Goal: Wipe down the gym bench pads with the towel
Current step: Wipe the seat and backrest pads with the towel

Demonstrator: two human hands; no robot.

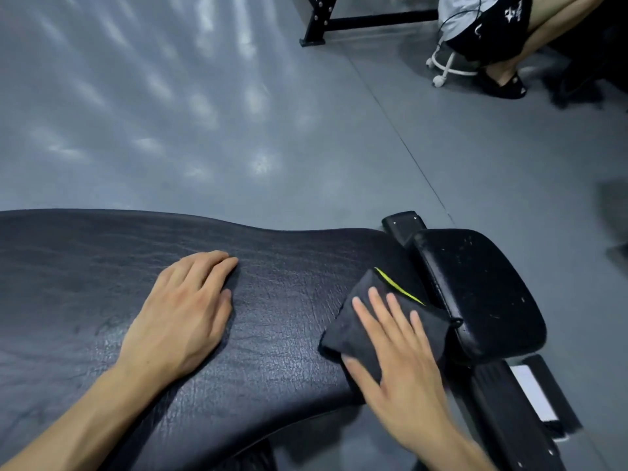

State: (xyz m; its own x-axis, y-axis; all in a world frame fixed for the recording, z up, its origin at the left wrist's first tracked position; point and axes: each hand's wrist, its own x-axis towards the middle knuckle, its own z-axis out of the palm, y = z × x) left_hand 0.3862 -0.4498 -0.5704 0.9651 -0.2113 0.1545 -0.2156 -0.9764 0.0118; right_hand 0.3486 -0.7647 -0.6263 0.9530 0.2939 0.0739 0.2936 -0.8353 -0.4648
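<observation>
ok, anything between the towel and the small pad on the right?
Nothing visible. The right hand presses the towel flat on the long pad, at its end nearest the small pad, with only the gap between the two pads ahead. The left hand rests on the long pad, well clear.

A grey floor (204,130) is seen, streaked with pale light patches. At the far side a black metal frame (343,23) is set, and a seated person (503,25) is perched on a white wheeled stool (448,68).
</observation>
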